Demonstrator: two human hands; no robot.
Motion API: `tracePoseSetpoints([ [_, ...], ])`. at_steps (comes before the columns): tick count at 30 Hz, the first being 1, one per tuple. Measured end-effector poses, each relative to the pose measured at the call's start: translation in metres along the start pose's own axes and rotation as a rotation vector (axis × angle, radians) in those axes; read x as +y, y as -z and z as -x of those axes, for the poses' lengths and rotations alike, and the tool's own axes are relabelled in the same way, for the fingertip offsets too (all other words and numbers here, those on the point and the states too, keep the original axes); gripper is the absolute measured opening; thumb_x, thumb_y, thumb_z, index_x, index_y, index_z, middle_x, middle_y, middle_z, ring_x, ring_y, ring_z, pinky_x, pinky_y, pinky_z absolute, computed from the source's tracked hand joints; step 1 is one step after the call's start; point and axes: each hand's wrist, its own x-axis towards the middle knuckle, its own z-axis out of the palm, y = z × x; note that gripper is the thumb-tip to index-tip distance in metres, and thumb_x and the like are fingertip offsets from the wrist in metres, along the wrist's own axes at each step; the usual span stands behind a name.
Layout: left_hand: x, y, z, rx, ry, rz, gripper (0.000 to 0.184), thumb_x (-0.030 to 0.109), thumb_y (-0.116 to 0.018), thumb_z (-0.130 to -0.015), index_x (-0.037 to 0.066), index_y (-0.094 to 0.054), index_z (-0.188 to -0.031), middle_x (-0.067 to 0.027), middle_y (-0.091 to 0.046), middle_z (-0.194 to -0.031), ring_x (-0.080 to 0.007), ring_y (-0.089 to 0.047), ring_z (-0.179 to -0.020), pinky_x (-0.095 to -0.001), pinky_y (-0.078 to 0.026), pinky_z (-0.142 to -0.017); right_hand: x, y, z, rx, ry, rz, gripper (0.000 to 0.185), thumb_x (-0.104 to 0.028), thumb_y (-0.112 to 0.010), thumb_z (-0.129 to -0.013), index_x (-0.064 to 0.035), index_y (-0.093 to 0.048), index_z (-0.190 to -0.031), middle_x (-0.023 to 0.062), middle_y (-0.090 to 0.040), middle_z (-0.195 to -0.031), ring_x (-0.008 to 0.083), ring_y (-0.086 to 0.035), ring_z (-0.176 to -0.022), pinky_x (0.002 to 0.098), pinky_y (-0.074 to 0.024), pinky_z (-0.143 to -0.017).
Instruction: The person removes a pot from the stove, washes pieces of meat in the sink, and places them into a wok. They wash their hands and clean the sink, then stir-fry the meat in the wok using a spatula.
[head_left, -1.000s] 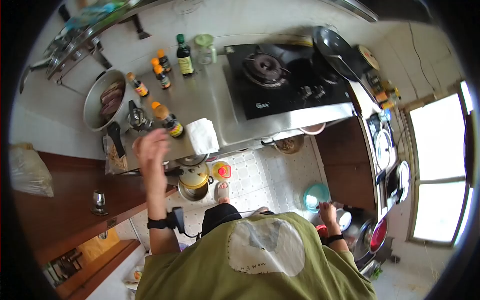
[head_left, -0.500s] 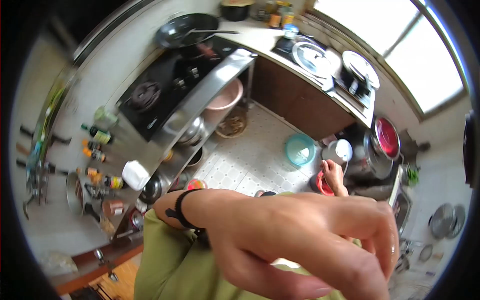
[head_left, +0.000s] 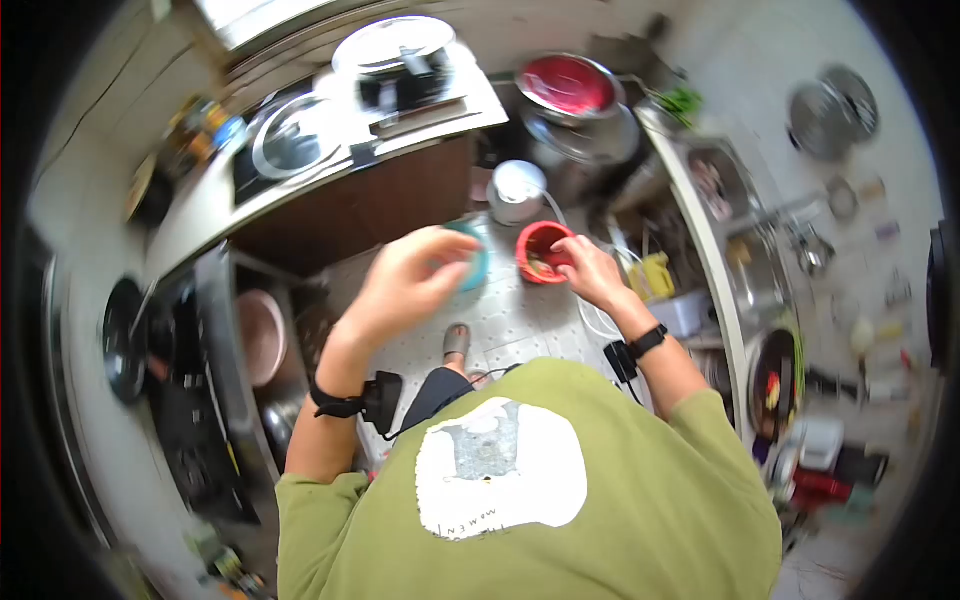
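Left hand (head_left: 408, 285), blurred, is loosely open and empty; teal basin (head_left: 478, 264) partly behind it. Right hand (head_left: 594, 272) meets red bucket (head_left: 524, 264); its grip cannot be determined.

Head view. The left hand (head_left: 405, 285), blurred and empty, is raised over the floor (head_left: 515, 328), partly masking a teal basin (head_left: 474, 268). The fingers of the right hand (head_left: 592, 270) lie at the rim of a red bucket (head_left: 527, 266); contact cannot be determined. A white lidded pail (head_left: 517, 190) stands just beside the bucket. Upper left: bench (head_left: 484, 100) bearing a glass lid (head_left: 296, 135). Right: two sink basins (head_left: 752, 275).
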Motion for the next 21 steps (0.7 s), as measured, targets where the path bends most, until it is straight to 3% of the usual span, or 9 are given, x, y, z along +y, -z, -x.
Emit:
tracePoseSetpoints([
  [5,-0.129,-0.009,-0.053,-0.062,0.475,0.179,0.027,0.014,-0.069,-0.097,0.003,-0.069,-0.121,-0.0018,-0.070,-0.094,-0.0087,-0.065,-0.089,-0.0256,-0.052,-0.078,0.049,0.050,0.017,-0.127,-0.449,-0.035,0.015,-0.018,-0.074,-0.087,-0.0081,-0.069,-0.097,0.0079,-0.072,-0.090,0.0274,-0.070,-0.083,0.0417,-0.0543,-0.074],
  [9,-0.158,-0.050,-0.119,-0.281,0.568,0.249,0.032,0.019,-0.064,-0.102,0.007,-0.063,-0.132,-0.0015,-0.071,-0.106,-0.0094,-0.066,-0.093,-0.0262,-0.053,-0.080,0.141,0.051,0.080,-0.091,-0.612,-0.176,0.017,-0.021,-0.074,-0.086,-0.0100,-0.072,-0.099,0.0108,-0.074,-0.093,0.0307,-0.072,-0.088,0.0434,-0.0555,-0.077],
  [11,-0.155,-0.074,-0.158,-0.396,0.528,0.282,0.034,0.021,-0.063,-0.104,0.008,-0.062,-0.135,-0.0021,-0.071,-0.109,-0.0093,-0.066,-0.094,-0.0264,-0.053,-0.082,0.166,0.059,0.116,0.123,-0.484,0.668,0.022,-0.024,-0.073,-0.088,-0.0101,-0.073,-0.105,0.0112,-0.075,-0.093,0.0305,-0.073,-0.086,0.0419,-0.0561,-0.077],
  [12,-0.150,-0.087,-0.181,-0.432,0.503,0.288,0.035,0.021,-0.063,-0.104,0.008,-0.061,-0.137,-0.0024,-0.071,-0.109,-0.0097,-0.066,-0.094,-0.0265,-0.053,-0.082,0.184,0.071,0.120,0.131,-0.501,0.674,0.022,-0.024,-0.073,-0.088,-0.0101,-0.073,-0.105,0.0112,-0.075,-0.093,0.0305,-0.073,-0.086,0.0419,-0.0561,-0.077],
  [14,-0.141,-0.119,-0.225,-0.490,0.490,0.288,0.037,0.022,-0.063,-0.104,0.008,-0.060,-0.138,-0.0027,-0.070,-0.109,-0.0101,-0.066,-0.095,-0.0265,-0.053,-0.082,0.218,0.084,0.133,0.226,-0.876,0.357,0.027,-0.028,-0.071,-0.091,-0.0095,-0.073,-0.110,0.0102,-0.076,-0.092,0.0272,-0.073,-0.085,0.0402,-0.0561,-0.077],
  [15,-0.136,-0.139,-0.250,-0.518,0.458,0.247,0.039,0.023,-0.064,-0.104,0.008,-0.058,-0.140,-0.0029,-0.070,-0.109,-0.0104,-0.066,-0.094,-0.0268,-0.053,-0.082,0.244,0.092,0.137,0.230,-0.893,0.354,0.027,-0.028,-0.071,-0.091,-0.0095,-0.073,-0.110,0.0102,-0.076,-0.092,0.0272,-0.073,-0.085,0.0402,-0.0561,-0.077],
  [17,-0.132,-0.188,-0.299,-0.559,0.430,0.204,0.041,0.023,-0.064,-0.104,0.009,-0.056,-0.142,-0.0031,-0.070,-0.108,-0.0107,-0.066,-0.094,-0.0270,-0.053,-0.082,0.308,0.107,0.140,0.479,-0.982,-0.145,0.033,-0.031,-0.066,-0.098,-0.0047,-0.070,-0.118,0.0066,-0.073,-0.094,0.0143,-0.069,-0.082,0.0310,-0.0551,-0.074],
  [18,-0.133,-0.215,-0.326,-0.596,0.398,0.228,0.043,0.024,-0.064,-0.104,0.008,-0.055,-0.143,-0.0036,-0.070,-0.109,-0.0111,-0.067,-0.095,-0.0273,-0.054,-0.082,0.327,0.122,0.129,0.529,-1.058,-0.391,0.041,-0.038,-0.060,-0.103,-0.0039,-0.067,-0.125,0.0051,-0.073,-0.103,0.0127,-0.068,-0.088,0.0294,-0.0547,-0.078],
  [21,-0.118,-0.303,-0.404,-0.615,0.356,0.233,0.047,0.025,-0.067,-0.101,0.005,-0.055,-0.142,-0.0058,-0.070,-0.104,-0.0109,-0.067,-0.092,-0.0271,-0.055,-0.080,0.384,0.166,0.082,0.698,-1.042,-0.767,0.041,-0.040,-0.063,-0.102,-0.0051,-0.066,-0.123,0.0066,-0.073,-0.108,0.0132,-0.069,-0.090,0.0285,-0.0543,-0.078],
])
